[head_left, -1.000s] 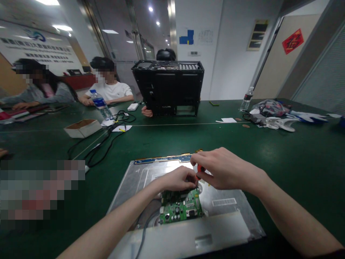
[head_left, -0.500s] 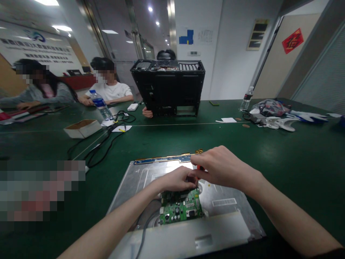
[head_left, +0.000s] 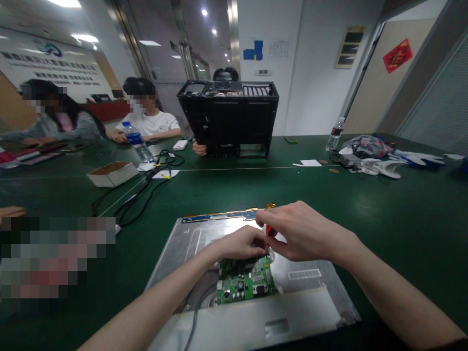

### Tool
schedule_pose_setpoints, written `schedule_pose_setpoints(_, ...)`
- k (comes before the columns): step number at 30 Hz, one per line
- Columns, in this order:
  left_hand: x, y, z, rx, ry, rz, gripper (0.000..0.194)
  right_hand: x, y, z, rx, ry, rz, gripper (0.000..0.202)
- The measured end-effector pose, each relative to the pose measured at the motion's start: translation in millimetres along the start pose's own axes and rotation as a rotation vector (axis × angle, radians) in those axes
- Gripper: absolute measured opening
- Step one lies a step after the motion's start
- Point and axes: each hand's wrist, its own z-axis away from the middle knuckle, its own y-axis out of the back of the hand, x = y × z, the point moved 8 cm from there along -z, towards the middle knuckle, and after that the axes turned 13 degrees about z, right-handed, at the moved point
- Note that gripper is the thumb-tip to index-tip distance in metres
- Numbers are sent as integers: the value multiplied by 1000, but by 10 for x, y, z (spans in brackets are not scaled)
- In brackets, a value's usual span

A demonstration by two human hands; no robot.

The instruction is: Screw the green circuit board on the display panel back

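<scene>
Right hand [head_left: 302,229], palm down, has its thumb and fingers closed around an orange-handled tool [head_left: 271,230], held above the upper right corner of a green circuit board [head_left: 246,282]. Left hand [head_left: 246,242] is curled with its fingertips drawn together beside the tool's lower end; whether it grips anything cannot be determined. Circuit board sits near the middle of a silver metal panel [head_left: 170,253], which lies flat on the green table [head_left: 336,200]. A blue strip board [head_left: 223,216] runs along the panel's far edge. A grey cable [head_left: 196,314] passes left of the circuit board and over the near cover [head_left: 292,312]. Across the table, a person's hand [head_left: 199,148] holds a black frame [head_left: 234,122] upright. An open box [head_left: 112,174] stands left of black cables [head_left: 146,187].
</scene>
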Motion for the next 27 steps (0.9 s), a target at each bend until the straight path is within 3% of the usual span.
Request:
schedule_pose_setpoints(7, 38, 11, 11, 22, -15, 6, 6, 77, -33, -18, -16, -95, 135, 29)
schedule_pose_setpoints(12, 1, 12, 8, 31, -10, 19, 7, 37, -6, -18, 3, -62, 72, 10)
schedule_pose_setpoints(16, -4, -2, 7, 10, -12, 23, 5, 33, 18, 16, 25, -45, 33, 7)
schedule_pose_setpoints(22, 56, 9, 12, 13, -6, 76, 4, 113, -26, 6, 30, -116, 131, 30)
schedule_pose_setpoints(27, 60, -6, 9, -12, 2, 89, 10, 136, -48, -8, 21, -140, 187, 25)
